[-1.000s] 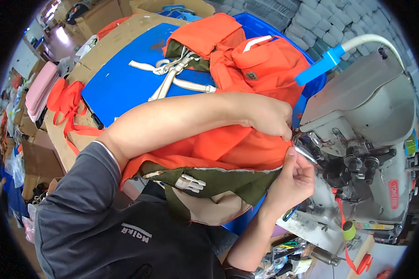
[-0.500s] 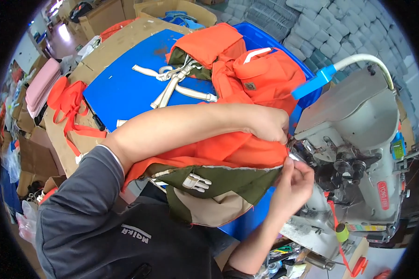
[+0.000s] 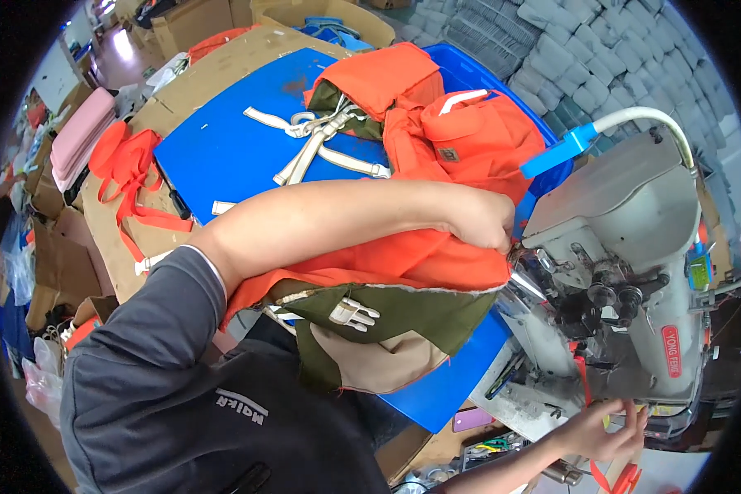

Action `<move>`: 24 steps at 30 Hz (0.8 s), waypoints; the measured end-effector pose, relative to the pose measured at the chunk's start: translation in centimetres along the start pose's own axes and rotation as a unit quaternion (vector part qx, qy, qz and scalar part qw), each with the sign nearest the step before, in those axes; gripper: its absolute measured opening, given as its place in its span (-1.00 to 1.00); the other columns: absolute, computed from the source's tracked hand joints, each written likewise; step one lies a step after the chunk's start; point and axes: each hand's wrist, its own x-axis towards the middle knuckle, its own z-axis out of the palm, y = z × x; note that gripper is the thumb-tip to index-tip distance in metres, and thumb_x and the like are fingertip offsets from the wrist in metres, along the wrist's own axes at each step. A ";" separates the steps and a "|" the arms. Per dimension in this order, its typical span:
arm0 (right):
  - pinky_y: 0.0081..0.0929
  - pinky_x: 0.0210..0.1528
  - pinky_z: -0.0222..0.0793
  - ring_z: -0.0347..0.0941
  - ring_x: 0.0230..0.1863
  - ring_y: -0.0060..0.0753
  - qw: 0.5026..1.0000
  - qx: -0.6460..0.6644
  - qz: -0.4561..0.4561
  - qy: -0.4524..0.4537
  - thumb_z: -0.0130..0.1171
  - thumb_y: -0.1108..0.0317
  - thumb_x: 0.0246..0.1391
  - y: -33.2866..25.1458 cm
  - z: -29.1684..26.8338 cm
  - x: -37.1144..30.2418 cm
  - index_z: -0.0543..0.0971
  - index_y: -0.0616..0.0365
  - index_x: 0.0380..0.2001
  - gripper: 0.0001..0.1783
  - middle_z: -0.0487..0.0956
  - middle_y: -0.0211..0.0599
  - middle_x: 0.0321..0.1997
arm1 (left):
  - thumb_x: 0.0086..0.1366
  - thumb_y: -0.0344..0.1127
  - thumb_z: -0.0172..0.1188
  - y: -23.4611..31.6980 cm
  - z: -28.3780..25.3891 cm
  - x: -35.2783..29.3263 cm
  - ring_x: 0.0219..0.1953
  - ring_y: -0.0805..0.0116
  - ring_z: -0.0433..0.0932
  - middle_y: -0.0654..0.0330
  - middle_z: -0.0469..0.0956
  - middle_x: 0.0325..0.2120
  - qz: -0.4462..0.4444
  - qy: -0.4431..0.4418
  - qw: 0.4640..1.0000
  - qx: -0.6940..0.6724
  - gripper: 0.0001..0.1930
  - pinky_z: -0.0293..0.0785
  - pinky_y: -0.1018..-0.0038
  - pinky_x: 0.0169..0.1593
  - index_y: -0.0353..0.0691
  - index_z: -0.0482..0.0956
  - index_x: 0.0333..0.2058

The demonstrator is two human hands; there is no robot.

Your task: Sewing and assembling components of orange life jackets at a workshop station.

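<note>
My left hand (image 3: 487,221) is closed in a fist on the orange fabric (image 3: 412,259) of an unfinished bag, close to the working end of a grey sewing machine (image 3: 613,214). The bag's olive-green panel (image 3: 412,311) hangs toward me, with a white plastic buckle (image 3: 354,314) and a beige patch (image 3: 379,358) on it. Off to the lower right, my right hand (image 3: 601,432) is by the red ribbon (image 3: 582,380) that hangs along the machine. Its fingers are bent and partly cover the ribbon's path; what they hold is hidden.
Finished-looking orange bags (image 3: 486,136) lie over a blue crate (image 3: 556,177) behind the blue tabletop (image 3: 230,136). White straps (image 3: 313,148) spread across that top. More red webbing (image 3: 128,165) lies at the left. A blue-tipped white hose (image 3: 560,152) arches over the machine.
My right hand has left the bag's edge by the machine and moved down to the right, to the hanging ribbon. My left hand stays on the fabric. The whole view has shifted slightly.
</note>
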 end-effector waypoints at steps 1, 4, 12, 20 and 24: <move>-0.34 -0.15 0.47 0.55 -0.21 -0.21 1.000 -0.001 0.013 -0.026 0.20 0.60 0.00 -0.3 -0.4 0.3 0.59 0.31 -0.46 -0.99 0.57 -0.18 -0.34 | 0.09 -0.30 0.19 -0.2 0.1 -0.1 -0.38 0.13 0.54 -0.12 0.59 -0.42 -0.001 0.000 1.000 0.000 -0.64 0.41 0.29 -0.28 -0.54 0.59 -0.24; -0.35 -0.14 0.45 0.55 -0.20 -0.24 0.996 0.026 0.031 -0.076 0.20 0.59 0.00 0.0 -1.2 1.6 0.60 0.28 -0.42 -0.96 0.58 -0.22 -0.31 | 0.09 -0.30 0.19 -0.4 0.4 -0.4 -0.40 0.14 0.53 -0.11 0.57 -0.46 0.026 0.012 0.999 -0.029 -0.64 0.39 0.28 -0.30 -0.55 0.58 -0.26; -0.41 0.03 0.36 0.47 -0.08 -0.33 0.949 0.165 0.256 -0.080 0.02 0.43 0.25 -6.7 -4.2 6.2 0.50 0.29 0.00 -0.71 0.55 -0.16 -0.08 | 0.09 -0.28 0.17 -0.7 0.7 -0.5 -0.43 0.16 0.52 -0.13 0.56 -0.50 0.031 0.025 0.999 -0.009 -0.67 0.38 0.26 -0.32 -0.53 0.58 -0.33; -0.72 -0.22 0.24 0.29 -0.32 -0.70 0.559 0.531 0.468 -0.431 0.08 0.40 0.23 -19.0 -1.2 -5.3 0.45 0.30 -0.11 -0.78 0.44 -0.49 -0.33 | 0.17 -0.09 0.22 2.0 2.6 -5.8 -0.17 -0.08 0.50 -0.09 0.53 -0.26 0.164 0.319 0.869 0.340 -0.54 0.39 0.14 -0.05 -0.42 0.48 -0.16; -0.77 -0.52 0.09 0.18 -0.54 -0.84 0.502 0.579 0.537 -0.354 0.05 0.47 0.25 -20.1 -0.6 -5.5 0.47 0.27 -0.27 -0.92 0.37 -0.60 -0.53 | 0.13 -0.14 0.25 5.8 3.5 -10.1 -0.26 -0.04 0.55 -0.10 0.53 -0.38 0.126 0.121 0.943 0.283 -0.56 0.42 0.08 -0.23 -0.38 0.40 -0.17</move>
